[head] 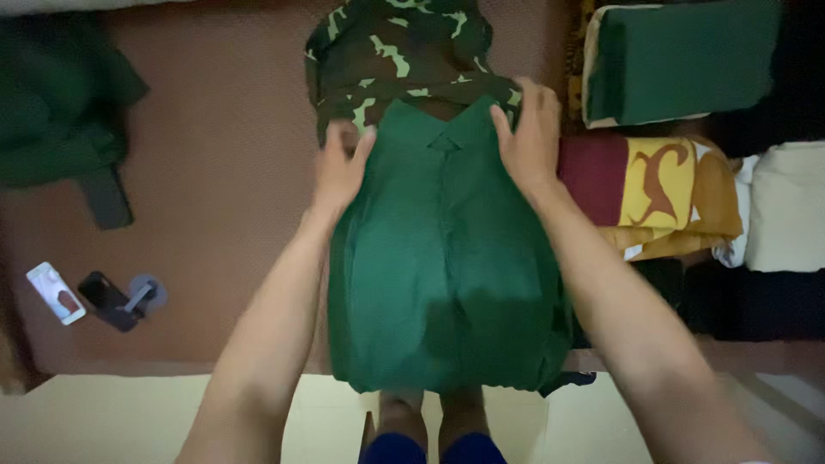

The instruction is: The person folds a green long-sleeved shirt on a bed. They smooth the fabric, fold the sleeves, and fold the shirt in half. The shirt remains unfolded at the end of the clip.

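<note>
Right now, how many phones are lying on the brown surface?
2. A phone with a lit screen lies at the far left. A dark phone lies just right of it, beside a small round stand. Others may be hidden under the clothes.

Bare mat (215, 172) lies open leftward; stacked folded cloths (679, 185) crowd the right

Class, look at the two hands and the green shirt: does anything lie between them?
Nothing visible does. The left hand and the right hand both rest flat on the green shirt near its collar, touching the cloth.
</note>
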